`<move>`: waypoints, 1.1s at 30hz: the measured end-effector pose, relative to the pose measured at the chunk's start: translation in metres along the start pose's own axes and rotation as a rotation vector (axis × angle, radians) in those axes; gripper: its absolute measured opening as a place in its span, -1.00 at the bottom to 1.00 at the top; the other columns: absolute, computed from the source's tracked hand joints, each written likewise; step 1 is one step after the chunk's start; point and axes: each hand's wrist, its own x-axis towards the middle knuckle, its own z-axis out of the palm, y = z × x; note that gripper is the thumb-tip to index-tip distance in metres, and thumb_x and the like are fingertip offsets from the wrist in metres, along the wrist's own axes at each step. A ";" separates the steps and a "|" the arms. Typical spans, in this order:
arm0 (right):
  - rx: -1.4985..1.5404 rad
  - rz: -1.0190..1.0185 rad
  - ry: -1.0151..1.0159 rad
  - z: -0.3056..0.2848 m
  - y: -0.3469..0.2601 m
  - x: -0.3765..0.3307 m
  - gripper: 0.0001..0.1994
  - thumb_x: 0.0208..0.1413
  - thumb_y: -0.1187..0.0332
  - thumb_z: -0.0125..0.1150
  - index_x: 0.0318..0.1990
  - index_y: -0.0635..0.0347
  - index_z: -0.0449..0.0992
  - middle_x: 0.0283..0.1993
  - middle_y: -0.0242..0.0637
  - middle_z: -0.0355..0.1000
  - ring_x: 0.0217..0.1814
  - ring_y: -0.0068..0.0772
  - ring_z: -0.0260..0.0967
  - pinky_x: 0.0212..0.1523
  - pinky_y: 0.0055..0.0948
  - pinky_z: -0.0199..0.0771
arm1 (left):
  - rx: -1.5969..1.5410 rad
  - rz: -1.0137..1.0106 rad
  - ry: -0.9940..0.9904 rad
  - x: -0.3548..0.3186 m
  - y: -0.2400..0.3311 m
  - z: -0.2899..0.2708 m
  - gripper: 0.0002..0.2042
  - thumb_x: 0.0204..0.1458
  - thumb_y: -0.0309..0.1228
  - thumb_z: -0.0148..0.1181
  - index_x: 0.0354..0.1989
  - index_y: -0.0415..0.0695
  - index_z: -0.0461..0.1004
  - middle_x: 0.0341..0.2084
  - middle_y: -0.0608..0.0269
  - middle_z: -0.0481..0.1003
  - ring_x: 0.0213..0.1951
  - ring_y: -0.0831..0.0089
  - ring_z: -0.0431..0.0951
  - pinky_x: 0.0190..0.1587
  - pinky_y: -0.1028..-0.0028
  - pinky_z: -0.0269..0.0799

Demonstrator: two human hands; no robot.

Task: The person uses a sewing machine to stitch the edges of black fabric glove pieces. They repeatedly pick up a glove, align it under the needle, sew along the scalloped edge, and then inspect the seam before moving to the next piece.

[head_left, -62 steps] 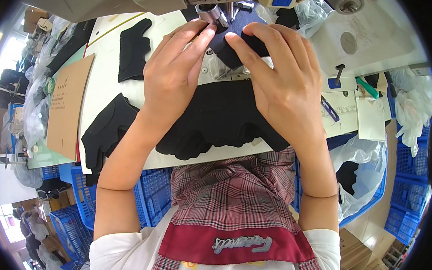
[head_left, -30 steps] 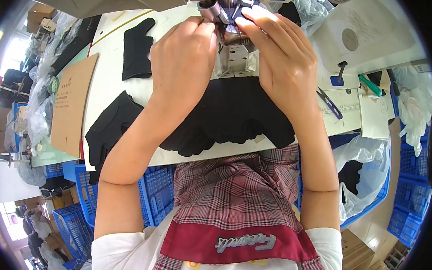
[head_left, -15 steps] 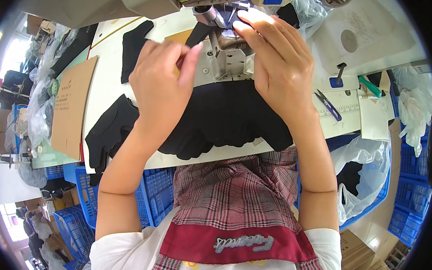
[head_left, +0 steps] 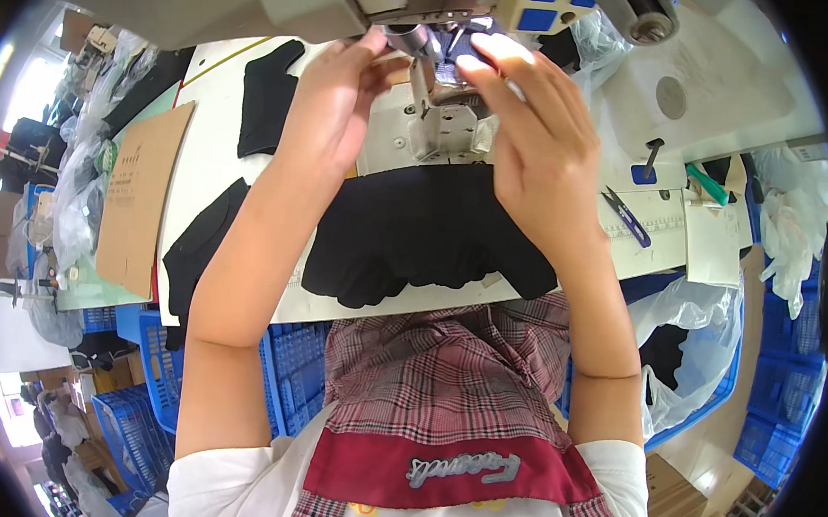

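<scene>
At the top, a sewing machine (head_left: pixel 306 10) has its needle area lit. Dark fabric (head_left: pixel 453 48) lies under the needle. Fingers of my right hand (head_left: pixel 545 134) are bent, their tips pinching at the right side of this fabric. My left hand (head_left: pixel 333 102) is just left of the needle, fingers curled together by the metal cylinder; what they hold is hidden. Between my forearms, a stack of black fabric pieces (head_left: pixel 416 221) drapes near the table's front edge. More black pieces lie to the left, one farther back (head_left: pixel 270 98), one nearer (head_left: pixel 209 232).
Thread snips (head_left: pixel 628 218) lie right of my right wrist, near a green-handled tool (head_left: pixel 708 185). A cardboard sheet (head_left: pixel 143 199) stands at the left. Blue crates (head_left: pixel 293 374) sit below the table; a plastic-lined bin (head_left: pixel 693 351) is at right.
My left hand has moved up and toward the needle from over the table, its fingertips now beside the metal cylinder. My right hand stays at the fabric. The view has shifted slightly.
</scene>
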 end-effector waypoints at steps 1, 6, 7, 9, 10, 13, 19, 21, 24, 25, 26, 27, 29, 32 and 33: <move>0.013 0.016 0.001 -0.004 -0.001 -0.001 -0.66 -0.15 0.61 0.17 -0.12 0.29 0.53 -0.08 -0.22 0.43 -0.08 -0.07 0.41 -0.05 -0.22 0.46 | 0.000 0.093 0.006 0.010 -0.002 -0.003 -0.75 0.18 -0.26 0.15 -0.23 -0.25 0.46 -0.33 0.26 0.51 -0.28 0.48 0.44 -0.20 0.45 0.32; 0.059 0.243 -0.289 -0.045 -0.018 -0.023 -0.65 -0.01 0.45 0.28 -0.02 0.31 0.49 -0.04 -0.16 0.41 -0.05 -0.05 0.39 -0.04 -0.20 0.43 | 0.347 0.257 0.158 0.068 0.038 -0.099 -0.76 0.19 -0.41 0.06 -0.07 -0.28 0.50 -0.22 0.24 0.55 -0.21 0.51 0.52 -0.12 0.49 0.39; 0.062 0.305 -0.397 -0.053 -0.021 -0.028 -0.63 0.01 0.40 0.31 0.00 0.31 0.49 -0.03 -0.15 0.40 -0.03 -0.05 0.38 -0.04 -0.20 0.43 | 0.415 0.214 0.206 0.077 0.041 -0.120 -0.72 0.20 -0.38 0.08 0.00 -0.27 0.50 -0.21 0.25 0.56 -0.20 0.51 0.52 -0.09 0.49 0.39; 0.018 0.321 -0.515 -0.056 -0.028 -0.039 -0.56 -0.02 0.30 0.35 0.02 0.31 0.48 -0.01 -0.15 0.38 -0.02 -0.06 0.36 -0.04 -0.21 0.43 | 0.619 0.104 0.239 0.088 0.035 -0.171 -0.67 0.20 -0.33 0.12 0.03 -0.30 0.52 -0.20 0.21 0.60 -0.19 0.43 0.56 -0.04 0.49 0.41; -0.011 0.331 -0.576 -0.057 -0.031 -0.042 -0.52 -0.03 0.25 0.37 0.03 0.30 0.48 -0.01 -0.15 0.37 -0.01 -0.07 0.36 -0.05 -0.22 0.43 | 0.719 0.093 0.262 0.093 0.024 -0.192 -0.66 0.18 -0.30 0.15 0.00 -0.32 0.53 -0.20 0.15 0.61 -0.19 0.38 0.58 -0.03 0.48 0.41; -0.030 0.354 -0.586 -0.053 -0.035 -0.049 -0.44 -0.07 0.15 0.39 0.05 0.30 0.47 0.00 -0.17 0.35 0.00 -0.08 0.34 -0.04 -0.22 0.44 | 1.534 0.014 0.322 0.100 -0.013 -0.251 -0.58 0.06 -0.20 0.26 -0.01 -0.26 0.55 -0.16 -0.10 0.58 -0.10 0.07 0.57 0.04 0.27 0.42; -0.071 0.447 -0.578 -0.053 -0.037 -0.052 -0.43 -0.13 0.18 0.45 0.00 0.34 0.44 -0.12 -0.17 0.30 -0.08 -0.08 0.35 -0.13 -0.24 0.47 | 1.648 0.662 0.266 0.034 -0.005 -0.142 -0.80 0.05 -0.31 0.25 -0.24 -0.15 0.60 -0.21 0.08 0.56 -0.10 0.08 0.47 -0.01 0.19 0.34; -0.011 0.482 -0.577 -0.052 -0.037 -0.049 -0.47 -0.14 0.21 0.46 -0.05 0.33 0.43 -0.13 -0.16 0.31 -0.08 -0.06 0.36 -0.14 -0.25 0.46 | 1.343 0.582 -0.005 -0.012 0.011 -0.087 -0.88 0.03 -0.35 0.25 -0.35 -0.12 0.61 -0.24 0.23 0.57 -0.08 0.19 0.46 -0.01 0.24 0.33; 0.064 0.550 -0.578 -0.049 -0.022 -0.048 -0.55 -0.15 0.28 0.47 -0.15 0.29 0.40 -0.20 -0.15 0.30 -0.05 -0.03 0.34 -0.19 -0.24 0.45 | 1.355 0.664 -0.418 -0.072 0.008 -0.019 -0.70 0.01 -0.35 0.31 -0.07 -0.15 0.54 -0.12 0.16 0.50 0.08 0.18 0.37 0.19 0.32 0.20; 0.062 0.511 -0.560 -0.047 -0.022 -0.046 -0.59 -0.13 0.32 0.47 -0.18 0.28 0.40 -0.23 -0.17 0.33 -0.10 -0.07 0.36 -0.21 -0.26 0.44 | 1.354 0.716 -0.417 -0.080 -0.001 -0.011 -0.60 -0.01 -0.32 0.33 0.02 -0.14 0.50 -0.08 0.18 0.48 0.10 0.17 0.35 0.21 0.33 0.16; 0.049 0.476 -0.542 -0.047 -0.022 -0.044 -0.63 -0.11 0.36 0.46 -0.21 0.27 0.39 -0.27 -0.18 0.35 -0.15 -0.11 0.38 -0.24 -0.29 0.43 | 1.337 0.734 -0.413 -0.082 -0.011 -0.004 -0.58 -0.02 -0.34 0.34 0.05 -0.14 0.49 -0.08 0.18 0.47 0.10 0.17 0.34 0.21 0.32 0.16; 0.035 0.441 -0.523 -0.046 -0.023 -0.042 -0.66 -0.09 0.40 0.45 -0.24 0.26 0.38 -0.30 -0.19 0.37 -0.20 -0.15 0.40 -0.27 -0.31 0.42 | 1.319 0.753 -0.410 -0.083 -0.016 0.001 -0.55 -0.03 -0.35 0.35 0.08 -0.13 0.47 -0.07 0.19 0.46 0.09 0.18 0.33 0.20 0.31 0.16; 0.346 0.621 -0.420 -0.045 -0.032 -0.039 -0.71 -0.05 0.47 0.40 -0.21 0.26 0.40 -0.37 -0.22 0.40 -0.33 -0.26 0.41 -0.32 -0.39 0.39 | 1.320 0.775 -0.435 -0.080 -0.014 0.002 -0.59 -0.04 -0.38 0.35 0.02 -0.17 0.50 -0.15 0.17 0.48 0.00 0.21 0.39 0.11 0.34 0.24; 0.529 0.713 -0.292 -0.049 -0.028 -0.024 -0.76 0.01 0.56 0.33 -0.17 0.25 0.44 -0.45 -0.26 0.43 -0.48 -0.39 0.39 -0.34 -0.49 0.37 | 1.142 0.605 -0.453 -0.078 0.004 0.002 -0.69 -0.03 -0.44 0.33 -0.09 -0.24 0.53 -0.30 0.15 0.48 -0.19 0.31 0.45 -0.08 0.41 0.33; 0.541 0.716 -0.256 -0.050 -0.024 -0.016 -0.77 0.03 0.58 0.30 -0.16 0.25 0.45 -0.48 -0.27 0.44 -0.52 -0.43 0.38 -0.34 -0.52 0.37 | 1.051 0.515 -0.455 -0.077 0.013 0.003 -0.73 -0.02 -0.47 0.33 -0.13 -0.27 0.54 -0.35 0.14 0.48 -0.26 0.35 0.46 -0.15 0.43 0.35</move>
